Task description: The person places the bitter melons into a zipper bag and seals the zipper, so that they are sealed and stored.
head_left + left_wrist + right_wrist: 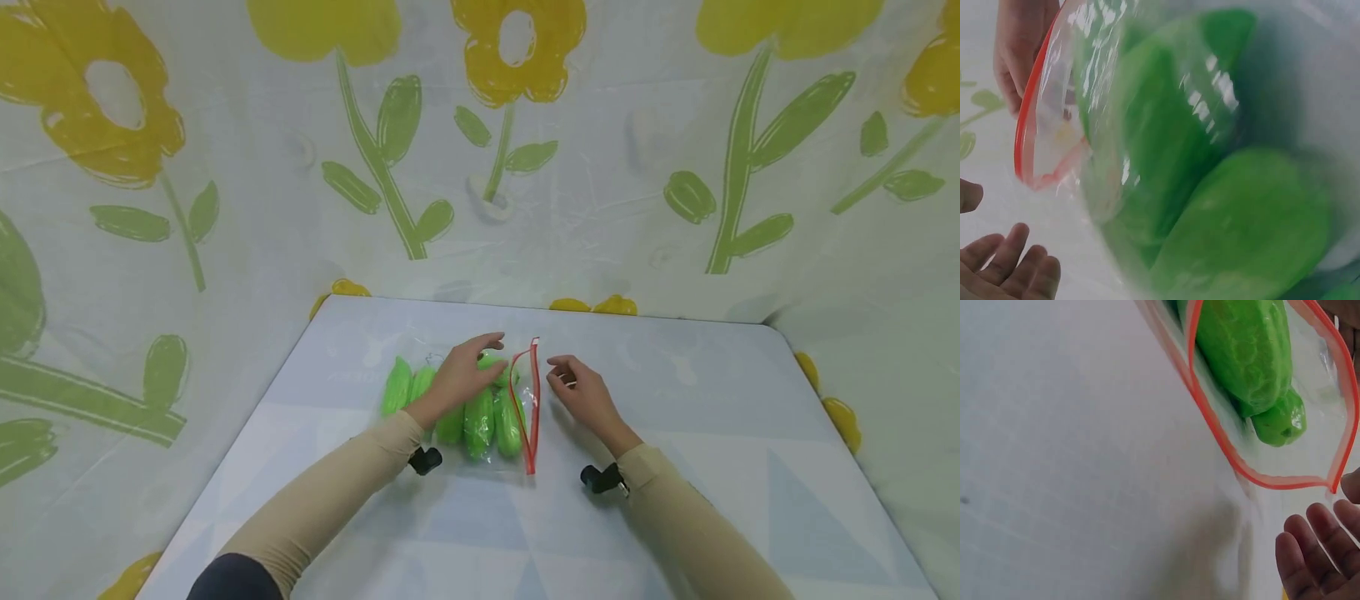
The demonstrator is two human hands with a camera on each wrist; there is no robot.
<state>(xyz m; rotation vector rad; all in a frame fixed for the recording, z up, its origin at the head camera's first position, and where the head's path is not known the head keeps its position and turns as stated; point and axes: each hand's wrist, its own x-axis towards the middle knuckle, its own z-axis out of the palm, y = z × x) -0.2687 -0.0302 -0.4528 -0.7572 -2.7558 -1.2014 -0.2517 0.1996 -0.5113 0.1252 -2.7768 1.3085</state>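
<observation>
A clear zip bag with a red zip edge (pixel 536 400) lies on the table, holding several long, ridged green vegetables (pixel 477 423); their exact kind is unclear. Above the bag hovers my left hand (pixel 467 373), fingers loosely bent and nothing held. It hides part of the vegetables. My right hand (pixel 588 400) is just right of the red edge, fingers relaxed and no object in them. In the right wrist view the bag's mouth (pixel 1266 482) gapes, with green vegetables (pixel 1244 356) inside. The left wrist view shows left fingers (pixel 1013 265) apart from the bag.
The pale table (pixel 675 500) with blue triangles extends around the bag. Behind it hangs a white curtain (pixel 585 225) printed with yellow flowers and green leaves. A small black wrist camera (pixel 426 461) sits on the left wrist, another camera (pixel 602 479) on the right.
</observation>
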